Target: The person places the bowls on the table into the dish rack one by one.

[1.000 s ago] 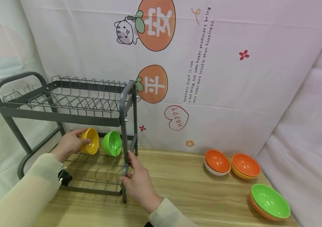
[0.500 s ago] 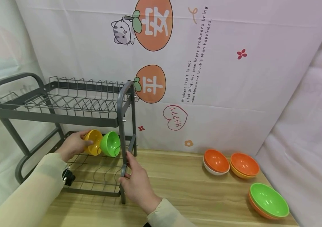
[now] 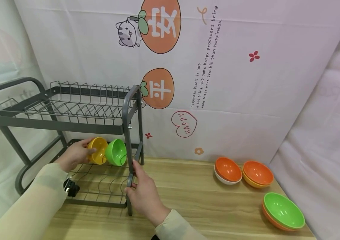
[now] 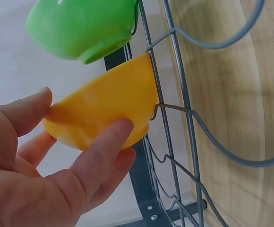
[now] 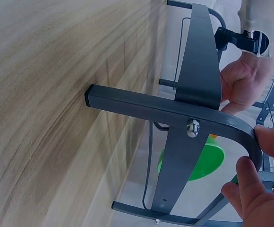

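On the lower tier of a dark grey two-tier dish rack (image 3: 59, 125), my left hand (image 3: 75, 154) holds a yellow bowl (image 3: 99, 150) tilted on its side. The left wrist view shows thumb and fingers (image 4: 104, 146) around the yellow bowl (image 4: 104, 104), its edge against the wires. Just right of it, a green bowl (image 3: 116, 152) stands on edge in the same tier, close beside the yellow one. My right hand (image 3: 146, 193) grips the rack's right front post; in the right wrist view its thumb and fingers (image 5: 250, 184) pinch the curved grey tube (image 5: 241, 126).
The rack's upper wire tier (image 3: 77, 108) overhangs the left hand. At the table's right stand an orange bowl in a white one (image 3: 228, 170), an orange bowl in a yellow one (image 3: 257, 174), and a green bowl in an orange one (image 3: 283, 210). A printed cloth (image 3: 233, 83) hangs behind.
My left hand has shifted the yellow bowl right, closer to the green bowl, and set it against the wires. My right hand keeps its grip on the post. The view has drifted slightly.
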{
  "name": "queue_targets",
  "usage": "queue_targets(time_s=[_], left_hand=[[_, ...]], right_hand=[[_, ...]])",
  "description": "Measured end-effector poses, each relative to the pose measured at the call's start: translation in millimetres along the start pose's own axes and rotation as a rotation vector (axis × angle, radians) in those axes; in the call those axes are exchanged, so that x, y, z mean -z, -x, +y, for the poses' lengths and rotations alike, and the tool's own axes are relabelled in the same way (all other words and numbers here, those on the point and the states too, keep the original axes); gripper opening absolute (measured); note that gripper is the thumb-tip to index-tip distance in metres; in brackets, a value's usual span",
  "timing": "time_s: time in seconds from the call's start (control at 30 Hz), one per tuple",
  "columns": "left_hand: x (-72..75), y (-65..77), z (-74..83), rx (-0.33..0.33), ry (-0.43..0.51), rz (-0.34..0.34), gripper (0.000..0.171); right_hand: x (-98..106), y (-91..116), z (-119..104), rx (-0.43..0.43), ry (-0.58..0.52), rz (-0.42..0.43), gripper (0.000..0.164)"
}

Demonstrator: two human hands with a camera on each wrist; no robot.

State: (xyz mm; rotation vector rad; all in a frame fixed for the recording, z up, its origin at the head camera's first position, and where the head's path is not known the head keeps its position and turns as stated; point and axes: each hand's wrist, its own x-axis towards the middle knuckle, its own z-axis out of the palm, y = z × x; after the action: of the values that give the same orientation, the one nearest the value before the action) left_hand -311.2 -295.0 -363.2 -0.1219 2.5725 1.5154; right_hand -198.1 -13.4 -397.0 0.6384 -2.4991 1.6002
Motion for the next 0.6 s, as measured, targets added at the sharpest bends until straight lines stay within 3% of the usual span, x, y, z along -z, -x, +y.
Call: queue_targets(time_s=[0.37, 0.47, 0.6], left_hand=[[-0.2, 1.4, 1.6, 0.028, 0.053, -0.003, 0.068], [0.6, 3.5, 2.6, 0.041, 0.109, -0.016, 0.07], [-0.2, 8.2, 5.4, 0.074, 0.256, -0.048, 0.073]], right_hand=[[1.1, 0.1, 0.7, 0.026, 0.021, -0.009, 0.089], [1.6, 0.3, 0.5, 0.028, 0.038, -0.012, 0.088], [1.6, 1.2, 1.0, 0.029, 0.053, -0.014, 0.088]])
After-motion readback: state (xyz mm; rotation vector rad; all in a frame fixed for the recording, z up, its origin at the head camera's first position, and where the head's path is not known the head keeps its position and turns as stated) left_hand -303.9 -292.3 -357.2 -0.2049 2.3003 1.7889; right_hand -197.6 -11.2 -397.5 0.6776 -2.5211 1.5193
